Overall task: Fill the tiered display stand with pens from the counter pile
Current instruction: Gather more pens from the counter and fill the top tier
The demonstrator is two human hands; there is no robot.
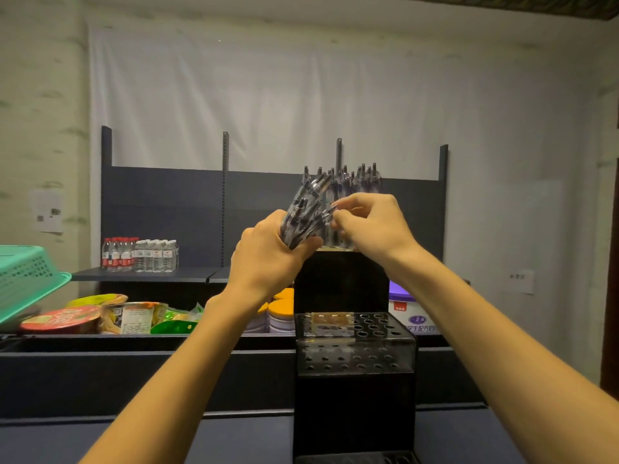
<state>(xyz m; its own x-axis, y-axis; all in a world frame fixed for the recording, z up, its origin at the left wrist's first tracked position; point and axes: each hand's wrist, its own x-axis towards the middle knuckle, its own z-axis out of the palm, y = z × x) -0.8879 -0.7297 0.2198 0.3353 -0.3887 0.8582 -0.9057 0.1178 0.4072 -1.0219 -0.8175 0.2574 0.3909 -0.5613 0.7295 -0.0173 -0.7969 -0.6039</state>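
My left hand (pixel 268 256) grips a bundle of clear-barrelled pens (pixel 306 209), fanned up and to the right, in front of the stand's top tier. My right hand (pixel 371 226) pinches the tip of one pen at the bundle's right side. The black tiered display stand (pixel 355 390) rises at centre right. Several pens (pixel 351 177) stand upright in its top tier behind my hands. The middle tier (pixel 371 326) is a clear block of round holes with no pens in them; a small label lies on it. The lowest tier shows only at the frame's bottom edge.
A dark counter ledge (pixel 134 360) runs across the front. Behind it lie snack packets and a red bowl (pixel 63 318), yellow-lidded tins (pixel 281 313) and a purple-lidded tub (pixel 407 309). Water bottles (pixel 140 254) stand on a shelf. A green basket (pixel 23 276) juts in at left.
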